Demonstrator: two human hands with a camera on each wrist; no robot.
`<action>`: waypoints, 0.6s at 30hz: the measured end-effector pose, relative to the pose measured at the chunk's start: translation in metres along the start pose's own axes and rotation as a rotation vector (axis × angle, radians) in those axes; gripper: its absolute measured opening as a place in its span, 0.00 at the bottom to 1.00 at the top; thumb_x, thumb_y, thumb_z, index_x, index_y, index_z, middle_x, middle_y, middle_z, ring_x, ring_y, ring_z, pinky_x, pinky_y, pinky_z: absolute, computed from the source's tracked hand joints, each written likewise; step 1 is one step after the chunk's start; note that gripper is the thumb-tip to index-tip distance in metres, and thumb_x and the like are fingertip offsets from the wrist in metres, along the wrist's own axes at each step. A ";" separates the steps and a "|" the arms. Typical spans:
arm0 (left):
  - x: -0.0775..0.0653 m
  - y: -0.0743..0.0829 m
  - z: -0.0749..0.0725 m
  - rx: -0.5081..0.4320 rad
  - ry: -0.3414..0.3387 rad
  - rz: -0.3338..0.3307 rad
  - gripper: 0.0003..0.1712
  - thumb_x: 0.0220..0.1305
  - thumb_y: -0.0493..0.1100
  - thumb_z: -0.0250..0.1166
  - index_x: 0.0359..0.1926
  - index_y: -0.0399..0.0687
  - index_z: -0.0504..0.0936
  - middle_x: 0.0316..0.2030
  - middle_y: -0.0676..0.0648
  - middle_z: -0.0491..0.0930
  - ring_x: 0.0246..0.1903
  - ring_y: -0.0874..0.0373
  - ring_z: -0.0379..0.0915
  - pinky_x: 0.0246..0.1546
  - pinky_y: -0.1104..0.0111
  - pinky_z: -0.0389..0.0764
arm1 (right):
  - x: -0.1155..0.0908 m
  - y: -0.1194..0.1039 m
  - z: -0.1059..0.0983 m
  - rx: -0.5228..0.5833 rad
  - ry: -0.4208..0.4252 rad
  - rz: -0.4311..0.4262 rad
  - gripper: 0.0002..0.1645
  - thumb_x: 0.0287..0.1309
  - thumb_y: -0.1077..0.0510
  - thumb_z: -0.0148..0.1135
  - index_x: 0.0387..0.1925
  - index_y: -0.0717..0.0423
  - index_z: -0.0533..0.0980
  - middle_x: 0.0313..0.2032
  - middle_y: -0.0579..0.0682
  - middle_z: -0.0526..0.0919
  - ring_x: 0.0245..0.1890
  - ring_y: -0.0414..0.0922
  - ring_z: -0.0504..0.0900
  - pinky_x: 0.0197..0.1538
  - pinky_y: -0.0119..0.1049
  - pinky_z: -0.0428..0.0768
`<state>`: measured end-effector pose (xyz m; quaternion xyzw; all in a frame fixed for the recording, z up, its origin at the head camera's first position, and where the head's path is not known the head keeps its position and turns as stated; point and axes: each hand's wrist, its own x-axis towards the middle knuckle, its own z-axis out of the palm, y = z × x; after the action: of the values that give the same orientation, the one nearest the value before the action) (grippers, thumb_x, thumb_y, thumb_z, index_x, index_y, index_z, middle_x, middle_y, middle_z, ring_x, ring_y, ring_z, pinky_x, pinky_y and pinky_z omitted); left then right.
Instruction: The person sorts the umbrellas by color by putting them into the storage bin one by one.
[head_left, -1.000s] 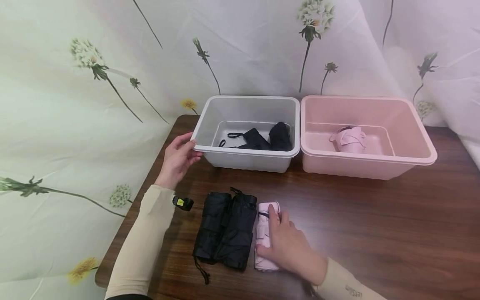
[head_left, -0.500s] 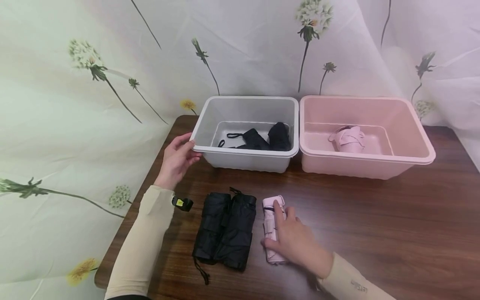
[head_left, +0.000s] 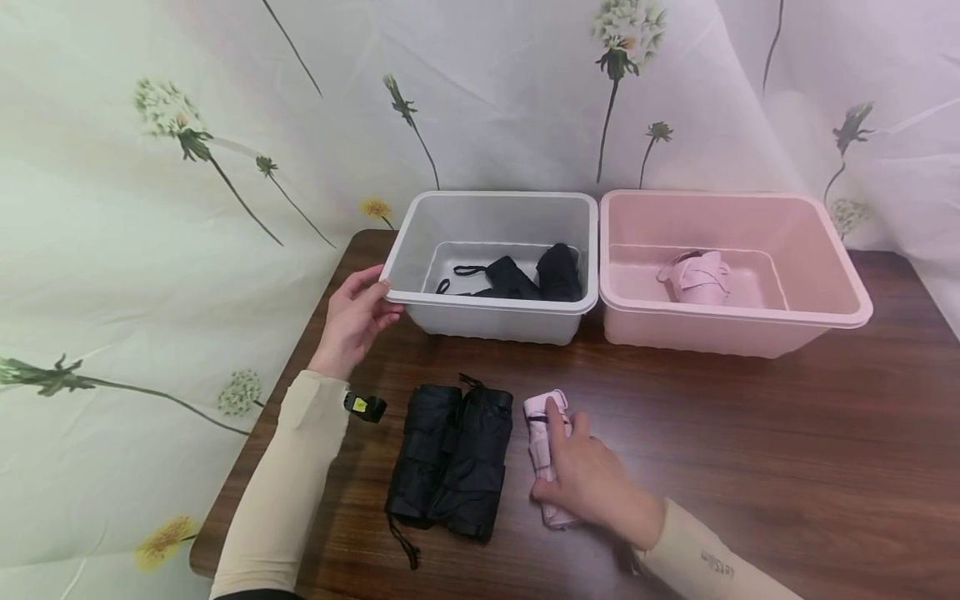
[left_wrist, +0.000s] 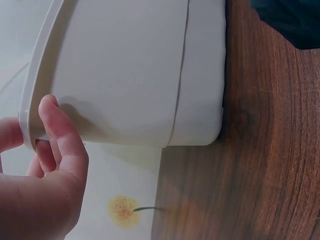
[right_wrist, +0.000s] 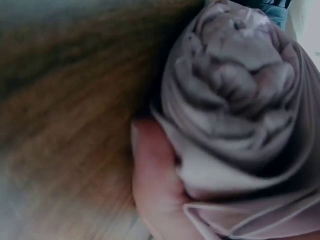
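Note:
My left hand (head_left: pixel 356 321) pinches the near left corner of the grey plastic bin (head_left: pixel 495 323), thumb above the rim. In the left wrist view its fingers curl round the bin's lip. At the front, my right hand (head_left: pixel 596 479) holds a folded pink umbrella (head_left: pixel 540 450), thumb on its left side and fingers over its top and right side. Its rolled fabric end (right_wrist: pixel 230 95) fills much of the right wrist view, with the thumb against it. Left of it lie two folded black umbrellas (head_left: pixel 423 454), side by side and touching.
Several black umbrellas (head_left: pixel 558 275) lie in the grey bin. To its right stands a pink bin (head_left: pixel 697 329) with a pink umbrella (head_left: pixel 701 279) inside. A flower-print cloth (head_left: pixel 495 100) hangs behind the wooden table (head_left: pixel 750 433).
The right hand has moved the pink umbrella a little right and away from the black pair, leaving a gap. Its thumb has drawn closer to the fingers. The left hand stays on the grey bin.

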<state>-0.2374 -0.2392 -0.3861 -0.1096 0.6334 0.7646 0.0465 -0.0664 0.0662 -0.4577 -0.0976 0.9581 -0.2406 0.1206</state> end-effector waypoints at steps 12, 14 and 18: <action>-0.001 0.000 -0.001 -0.005 -0.010 0.007 0.23 0.66 0.41 0.63 0.61 0.49 0.70 0.48 0.44 0.71 0.25 0.60 0.78 0.29 0.73 0.83 | 0.002 0.011 -0.006 0.116 -0.062 0.003 0.67 0.33 0.48 0.76 0.75 0.42 0.49 0.55 0.64 0.66 0.24 0.46 0.74 0.23 0.34 0.72; -0.001 0.001 -0.001 -0.002 -0.010 0.005 0.23 0.66 0.41 0.63 0.61 0.49 0.70 0.49 0.44 0.71 0.25 0.60 0.78 0.30 0.73 0.83 | 0.002 0.013 -0.006 0.133 -0.058 0.001 0.67 0.33 0.49 0.76 0.75 0.41 0.49 0.56 0.63 0.67 0.24 0.45 0.74 0.23 0.34 0.72; -0.001 0.001 -0.001 0.003 -0.009 0.002 0.24 0.66 0.41 0.63 0.61 0.49 0.69 0.50 0.45 0.71 0.26 0.60 0.79 0.30 0.73 0.83 | 0.000 0.015 -0.008 0.172 -0.063 -0.002 0.66 0.34 0.52 0.77 0.75 0.41 0.50 0.56 0.62 0.67 0.26 0.45 0.74 0.24 0.34 0.73</action>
<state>-0.2363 -0.2399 -0.3853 -0.1056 0.6346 0.7641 0.0488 -0.0710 0.0828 -0.4584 -0.0955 0.9295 -0.3191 0.1584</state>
